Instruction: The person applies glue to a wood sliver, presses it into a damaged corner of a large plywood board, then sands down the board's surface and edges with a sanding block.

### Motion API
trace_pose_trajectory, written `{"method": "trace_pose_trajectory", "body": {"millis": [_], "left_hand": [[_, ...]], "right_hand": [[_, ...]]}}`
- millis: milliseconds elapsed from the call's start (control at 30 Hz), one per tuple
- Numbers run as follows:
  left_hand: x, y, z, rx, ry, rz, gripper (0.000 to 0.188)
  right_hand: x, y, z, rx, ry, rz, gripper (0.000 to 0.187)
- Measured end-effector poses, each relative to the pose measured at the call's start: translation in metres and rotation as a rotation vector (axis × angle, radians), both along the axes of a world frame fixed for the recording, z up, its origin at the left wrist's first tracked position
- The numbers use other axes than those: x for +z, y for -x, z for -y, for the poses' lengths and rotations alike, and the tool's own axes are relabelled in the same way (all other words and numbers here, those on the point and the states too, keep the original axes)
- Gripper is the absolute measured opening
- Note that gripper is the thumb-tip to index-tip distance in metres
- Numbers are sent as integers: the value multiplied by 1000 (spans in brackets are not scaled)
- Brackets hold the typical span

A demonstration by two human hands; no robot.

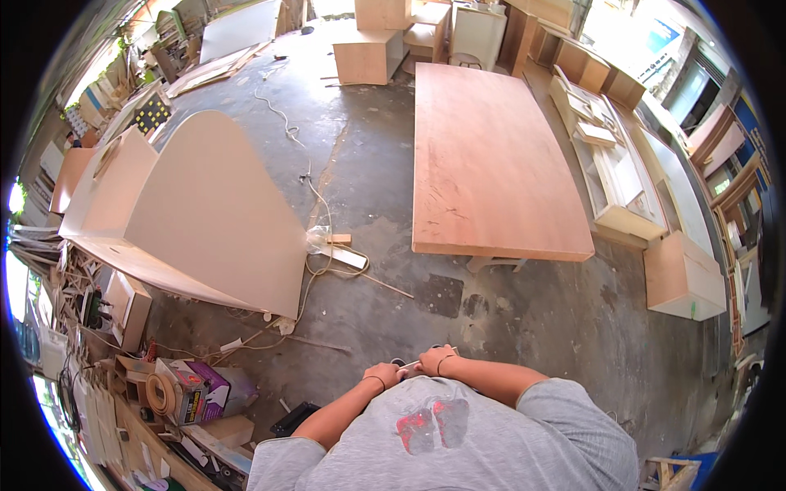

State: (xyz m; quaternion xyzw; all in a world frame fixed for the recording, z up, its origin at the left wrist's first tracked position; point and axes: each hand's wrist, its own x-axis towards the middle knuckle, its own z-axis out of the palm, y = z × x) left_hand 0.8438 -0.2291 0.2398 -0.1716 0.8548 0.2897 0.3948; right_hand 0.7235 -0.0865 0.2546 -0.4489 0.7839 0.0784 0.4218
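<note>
Close in front of my grey shirt, my left hand (385, 375) and my right hand (435, 360) are side by side, both with curled fingers. A thin pale strip (410, 365) runs between them, and both hands seem closed on it. Its kind and full length are too small to make out. Dark shoe tips show just past the hands. Ahead and to the right stands a large wooden tabletop (495, 164) on a pale support, apart from my hands.
On the left stands a big pale cabinet panel (213, 213) with a curved edge. A cord (328, 204) snakes over the concrete floor (385, 323) beside a wood offcut (339, 240). Boxes (214, 389) and scraps crowd the lower left. Unfinished cabinets (684, 278) line the right.
</note>
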Motion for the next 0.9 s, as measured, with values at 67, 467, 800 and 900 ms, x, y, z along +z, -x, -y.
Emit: {"method": "trace_pose_trajectory", "body": {"millis": [67, 467, 800, 900], "left_hand": [[-11, -3, -2, -19, -7, 35, 47], [-21, -3, -4, -10, -6, 61, 45], [-10, 31, 12, 119, 204, -200, 55], [-10, 20, 46, 36, -65, -344, 54]], "right_hand": [[-1, -3, 1, -32, -45, 21, 43], [2, -14, 13, -24, -145, -44, 38], [19, 28, 43, 10, 57, -238, 39], [52, 42, 28, 50, 165, -170, 51]]}}
